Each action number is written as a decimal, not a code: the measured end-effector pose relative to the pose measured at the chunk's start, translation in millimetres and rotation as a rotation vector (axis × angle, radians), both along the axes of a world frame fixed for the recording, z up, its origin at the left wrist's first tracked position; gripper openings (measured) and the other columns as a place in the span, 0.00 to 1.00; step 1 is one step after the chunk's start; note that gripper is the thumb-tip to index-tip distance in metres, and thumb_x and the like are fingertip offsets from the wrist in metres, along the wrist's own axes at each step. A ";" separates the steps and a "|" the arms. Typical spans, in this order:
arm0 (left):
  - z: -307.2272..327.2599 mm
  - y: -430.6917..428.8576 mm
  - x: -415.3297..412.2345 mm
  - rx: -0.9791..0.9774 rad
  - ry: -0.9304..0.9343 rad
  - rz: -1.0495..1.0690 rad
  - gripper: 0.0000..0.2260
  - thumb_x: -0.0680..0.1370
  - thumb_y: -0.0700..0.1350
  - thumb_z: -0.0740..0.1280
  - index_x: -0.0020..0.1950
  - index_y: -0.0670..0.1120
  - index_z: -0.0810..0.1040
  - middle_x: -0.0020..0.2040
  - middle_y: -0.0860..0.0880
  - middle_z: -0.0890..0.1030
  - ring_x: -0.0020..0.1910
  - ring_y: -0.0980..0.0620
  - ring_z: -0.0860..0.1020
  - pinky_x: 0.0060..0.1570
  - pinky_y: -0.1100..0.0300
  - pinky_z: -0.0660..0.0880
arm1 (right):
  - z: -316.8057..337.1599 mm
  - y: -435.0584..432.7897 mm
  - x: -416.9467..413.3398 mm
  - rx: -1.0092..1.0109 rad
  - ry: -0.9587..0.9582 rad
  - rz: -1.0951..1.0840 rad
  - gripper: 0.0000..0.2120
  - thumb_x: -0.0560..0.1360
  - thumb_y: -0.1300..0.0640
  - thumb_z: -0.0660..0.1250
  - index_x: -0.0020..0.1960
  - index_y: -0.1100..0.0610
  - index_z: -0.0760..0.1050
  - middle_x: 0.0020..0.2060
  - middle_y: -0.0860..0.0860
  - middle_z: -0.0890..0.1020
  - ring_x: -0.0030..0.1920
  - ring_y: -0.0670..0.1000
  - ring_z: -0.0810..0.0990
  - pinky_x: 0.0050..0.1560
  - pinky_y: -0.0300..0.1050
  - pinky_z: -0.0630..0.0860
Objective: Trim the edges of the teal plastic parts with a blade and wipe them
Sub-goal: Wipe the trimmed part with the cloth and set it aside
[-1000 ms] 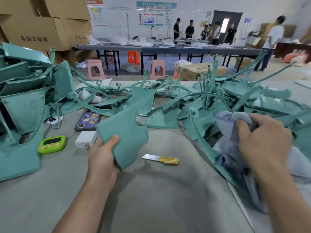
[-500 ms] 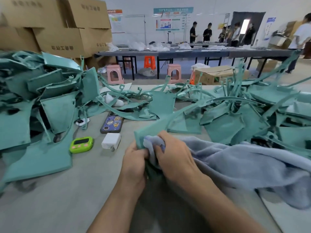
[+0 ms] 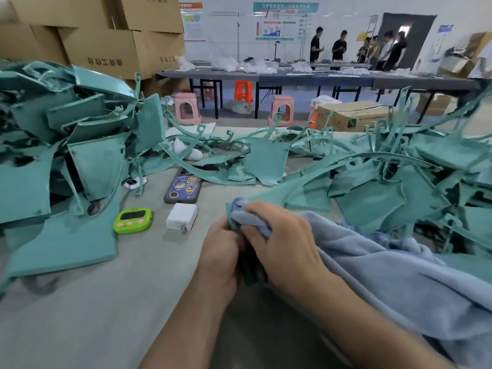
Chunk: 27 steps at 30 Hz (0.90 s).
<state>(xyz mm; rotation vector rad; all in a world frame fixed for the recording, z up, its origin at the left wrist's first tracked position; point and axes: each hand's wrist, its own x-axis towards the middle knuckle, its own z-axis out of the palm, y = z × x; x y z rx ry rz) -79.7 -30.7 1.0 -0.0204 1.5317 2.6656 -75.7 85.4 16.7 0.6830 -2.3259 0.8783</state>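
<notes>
Background boxes [image 3: 106, 43], print illegible; teal parts [image 3: 98, 166]

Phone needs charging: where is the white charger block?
Head view, left of centre on the table: the white charger block lies at the near end of the phone, between the green timer and the left hand.

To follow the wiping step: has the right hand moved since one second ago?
Yes. The right hand, holding the cloth, came left toward the white charger, up to the left hand holding the teal part.
</notes>
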 end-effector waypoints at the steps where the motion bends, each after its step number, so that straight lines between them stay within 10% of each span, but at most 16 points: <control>1: -0.2 -2.3 -1.4 0.015 -0.004 0.006 0.27 0.68 0.22 0.52 0.41 0.44 0.87 0.39 0.38 0.84 0.37 0.41 0.84 0.35 0.51 0.81 | 1.3 6.5 -3.8 0.097 0.019 -0.026 0.04 0.77 0.57 0.68 0.49 0.51 0.80 0.43 0.48 0.83 0.44 0.52 0.80 0.45 0.51 0.76; 5: -1.5 -4.6 -0.5 0.038 -0.015 0.007 0.30 0.56 0.27 0.55 0.53 0.37 0.84 0.50 0.35 0.85 0.46 0.38 0.84 0.51 0.44 0.81 | 13.2 17.3 -6.0 0.124 0.080 -0.377 0.06 0.74 0.61 0.72 0.46 0.51 0.81 0.37 0.49 0.79 0.36 0.55 0.78 0.34 0.50 0.73; 11: -0.6 -21.0 0.7 0.183 -0.053 0.063 0.33 0.57 0.23 0.49 0.48 0.42 0.85 0.47 0.37 0.86 0.40 0.38 0.85 0.31 0.51 0.81 | -19.2 11.6 44.7 0.479 -0.009 -0.120 0.05 0.70 0.53 0.74 0.45 0.47 0.80 0.36 0.46 0.80 0.36 0.51 0.81 0.35 0.46 0.74; 15: 4.5 -24.3 4.6 0.224 -0.042 0.067 0.36 0.56 0.25 0.52 0.59 0.42 0.80 0.55 0.41 0.86 0.50 0.40 0.86 0.41 0.50 0.84 | 5.6 23.8 25.6 0.369 -0.087 -0.431 0.03 0.71 0.58 0.69 0.43 0.50 0.78 0.40 0.47 0.80 0.42 0.53 0.80 0.40 0.46 0.65; 21: 2.4 -15.1 7.5 0.115 -0.089 0.051 0.31 0.63 0.21 0.46 0.49 0.38 0.84 0.41 0.37 0.84 0.35 0.42 0.84 0.31 0.56 0.81 | -15.7 -6.8 52.2 0.389 0.058 -0.076 0.04 0.69 0.56 0.72 0.41 0.50 0.77 0.35 0.47 0.77 0.35 0.53 0.77 0.38 0.47 0.71; 27: 2.8 -1.9 11.1 0.011 -0.066 0.030 0.28 0.61 0.22 0.51 0.52 0.34 0.82 0.48 0.32 0.83 0.44 0.35 0.82 0.47 0.44 0.79 | 14.6 19.2 -12.2 0.252 0.233 -0.355 0.07 0.72 0.66 0.71 0.39 0.57 0.75 0.33 0.53 0.76 0.34 0.58 0.75 0.38 0.50 0.68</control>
